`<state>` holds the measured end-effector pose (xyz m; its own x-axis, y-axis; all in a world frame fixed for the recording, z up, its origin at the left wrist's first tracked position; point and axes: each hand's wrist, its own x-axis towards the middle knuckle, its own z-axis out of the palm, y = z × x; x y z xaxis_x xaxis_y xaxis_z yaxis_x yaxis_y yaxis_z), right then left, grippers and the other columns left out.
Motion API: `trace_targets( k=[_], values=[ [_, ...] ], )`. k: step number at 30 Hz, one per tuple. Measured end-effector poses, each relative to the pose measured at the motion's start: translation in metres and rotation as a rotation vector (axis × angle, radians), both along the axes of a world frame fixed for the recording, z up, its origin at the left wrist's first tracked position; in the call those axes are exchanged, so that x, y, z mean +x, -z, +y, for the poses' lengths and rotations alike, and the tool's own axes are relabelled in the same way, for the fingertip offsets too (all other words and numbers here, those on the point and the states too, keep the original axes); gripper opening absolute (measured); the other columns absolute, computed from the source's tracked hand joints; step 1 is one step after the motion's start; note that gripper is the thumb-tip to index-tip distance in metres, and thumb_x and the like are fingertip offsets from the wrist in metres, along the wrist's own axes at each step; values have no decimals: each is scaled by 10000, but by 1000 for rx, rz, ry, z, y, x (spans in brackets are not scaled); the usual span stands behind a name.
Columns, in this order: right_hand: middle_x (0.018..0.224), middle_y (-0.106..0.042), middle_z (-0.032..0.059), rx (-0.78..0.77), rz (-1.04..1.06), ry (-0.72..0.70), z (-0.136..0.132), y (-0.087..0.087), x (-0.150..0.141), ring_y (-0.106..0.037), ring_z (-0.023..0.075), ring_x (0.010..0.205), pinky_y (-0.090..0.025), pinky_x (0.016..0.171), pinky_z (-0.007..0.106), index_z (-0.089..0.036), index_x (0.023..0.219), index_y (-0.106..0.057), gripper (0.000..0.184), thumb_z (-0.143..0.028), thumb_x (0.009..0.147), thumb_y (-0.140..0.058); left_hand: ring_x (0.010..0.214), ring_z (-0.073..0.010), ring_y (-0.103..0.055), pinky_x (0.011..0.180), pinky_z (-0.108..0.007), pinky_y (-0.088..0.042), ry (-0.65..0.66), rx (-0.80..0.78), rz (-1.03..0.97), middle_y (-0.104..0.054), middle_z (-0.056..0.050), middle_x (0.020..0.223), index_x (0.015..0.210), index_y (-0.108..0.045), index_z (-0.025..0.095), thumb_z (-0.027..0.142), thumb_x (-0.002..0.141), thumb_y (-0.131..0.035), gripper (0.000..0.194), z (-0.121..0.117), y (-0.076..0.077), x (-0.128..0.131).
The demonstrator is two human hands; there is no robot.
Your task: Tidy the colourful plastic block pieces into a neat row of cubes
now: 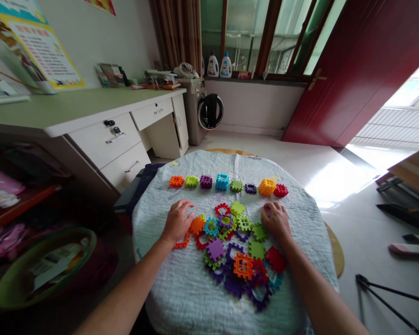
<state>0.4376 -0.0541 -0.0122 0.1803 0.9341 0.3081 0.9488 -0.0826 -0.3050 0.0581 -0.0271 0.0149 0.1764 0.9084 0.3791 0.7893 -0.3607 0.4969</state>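
My left hand [178, 219] rests on the cloth left of a loose pile of plastic building tiles, its fingers stretched out and apart. Beside it lie an orange tile [197, 225] and an orange frame tile [182, 241]. My right hand [275, 218] lies on the cloth to the right of the pile, fingers loosely bent, no tile visible in it. Nearest to it is a green tile [259, 231]. Between my forearms the pile includes a purple tile [215, 250], an orange window tile [243, 265] and a red tile [275, 259], several of them overlapping.
Beyond my hands runs a row of tile stacks, among them a blue stack [222, 182] and a yellow stack [267, 187]. A pale cloth [167, 279] covers the round table. A white desk [104, 144] stands left, a basket [91, 242] below it. A red door [338, 70] is at right.
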Motion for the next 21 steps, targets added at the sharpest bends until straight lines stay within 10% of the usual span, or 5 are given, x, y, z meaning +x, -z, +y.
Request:
trace_targets(
  k=[7, 14, 21],
  values=[
    [1135, -606, 86, -125, 112, -21, -4, -13, -2, -524, 261, 1047, -383, 939, 409, -213, 1044, -640, 281, -366, 841, -521, 1081, -253, -576, 1010, -432, -450, -9, -16, 112, -644, -83, 1118, 968, -664, 209, 243, 799, -544, 210, 19, 13, -12],
    [1277, -591, 75, -203, 170, -415, -31, -35, -50, -475, 274, 1207, -360, 1011, 447, -265, 1237, -569, 474, -410, 789, -628, 1056, -253, -583, 992, -421, -454, -11, -8, 114, -655, -76, 1091, 959, -662, 213, 244, 800, -547, 199, 16, 9, -11],
    [1142, -596, 89, -184, 160, -326, -36, -29, -47, -505, 257, 1103, -391, 946, 400, -224, 1162, -587, 383, -343, 800, -623, 1023, -256, -591, 963, -415, -461, -7, 9, 101, -667, -76, 1032, 914, -659, 205, 221, 789, -534, 178, 15, 6, -10]
  ],
)
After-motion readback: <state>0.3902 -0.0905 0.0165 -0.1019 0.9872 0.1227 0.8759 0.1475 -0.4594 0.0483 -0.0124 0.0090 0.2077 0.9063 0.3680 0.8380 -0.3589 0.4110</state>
